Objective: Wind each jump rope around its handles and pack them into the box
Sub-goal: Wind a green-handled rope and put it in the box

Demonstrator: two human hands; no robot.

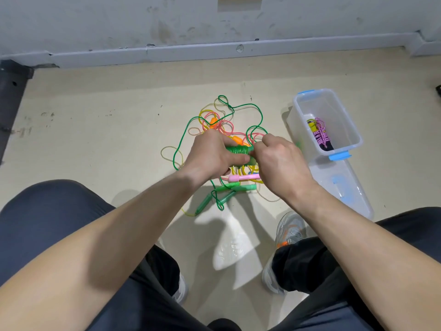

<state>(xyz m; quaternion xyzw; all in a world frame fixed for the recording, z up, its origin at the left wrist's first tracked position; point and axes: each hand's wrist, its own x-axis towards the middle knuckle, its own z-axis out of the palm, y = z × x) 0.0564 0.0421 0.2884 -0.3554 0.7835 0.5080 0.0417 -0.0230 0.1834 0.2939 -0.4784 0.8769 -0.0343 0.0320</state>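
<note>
My left hand (210,151) grips a pair of green handles (238,150) with green rope wound around them. My right hand (276,161) pinches the green rope (205,118) right beside the handles; the loose rest of it trails in loops over the floor. Under my hands lies a tangle of pink, yellow and green ropes with orange handles (213,122), a pink handle (243,177) and more green handles (229,187). The clear plastic box (303,108) with blue clips stands to the right and holds one wound rope bundle (319,133).
The box's clear lid (338,185) lies flat on the floor just in front of the box. My knees and shoes (288,232) sit at the bottom of the view. A wall with a grey skirting board (214,52) runs across the back.
</note>
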